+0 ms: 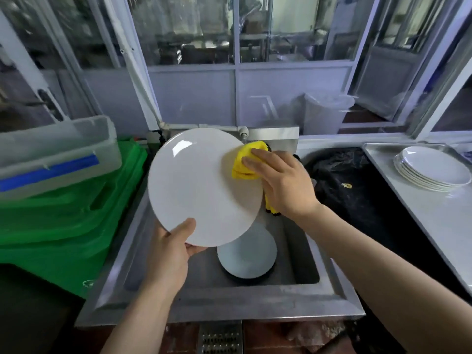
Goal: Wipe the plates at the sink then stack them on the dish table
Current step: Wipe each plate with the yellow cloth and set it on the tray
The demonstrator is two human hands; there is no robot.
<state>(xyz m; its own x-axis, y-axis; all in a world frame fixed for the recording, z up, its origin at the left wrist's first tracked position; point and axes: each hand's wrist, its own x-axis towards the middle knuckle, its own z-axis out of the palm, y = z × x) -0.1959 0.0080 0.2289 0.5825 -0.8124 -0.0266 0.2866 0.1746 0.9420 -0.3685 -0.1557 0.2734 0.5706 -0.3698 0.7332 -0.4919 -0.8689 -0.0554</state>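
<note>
left hand (173,247) grips round glossy plate (201,185); right hand (283,182) presses fuzzy yellow cloth (246,159) on it.

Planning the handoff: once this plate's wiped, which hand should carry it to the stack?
Left, probably. The left hand already grips the plate by its rim, while the right hand presses the yellow cloth. But the stack sits on the right, so it means a cross-body reach.
</note>
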